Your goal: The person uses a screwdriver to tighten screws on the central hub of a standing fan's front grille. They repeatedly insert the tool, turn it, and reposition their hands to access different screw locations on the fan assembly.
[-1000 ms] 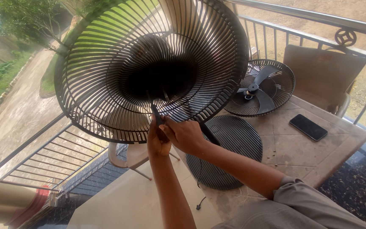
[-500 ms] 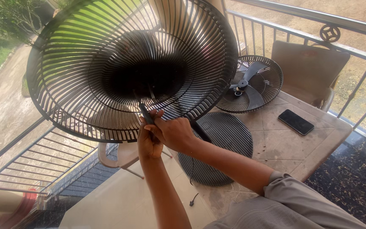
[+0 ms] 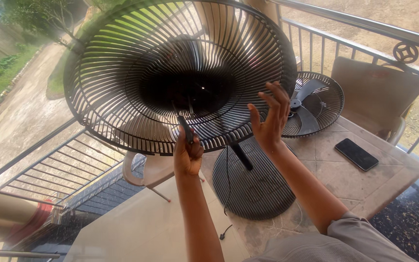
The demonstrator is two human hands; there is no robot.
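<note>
A round black fan guard (image 3: pixel 180 73) of thin radial wires, dark at its hub, was held tilted above the desk (image 3: pixel 364 179). The left hand (image 3: pixel 187 154) had its fingers pinching a slim black tool (image 3: pixel 185 128) against the wires; the right hand (image 3: pixel 269 119) had its fingers spread beside the rim.

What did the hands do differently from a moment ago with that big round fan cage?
The right hand let go and opened, fingers spread beside the fan cage. Before, both hands were pinched together at the cage's lower part. The left hand kept gripping the dark tool poked into the cage. The phone, second fan and flat grille stayed on the table.
</note>
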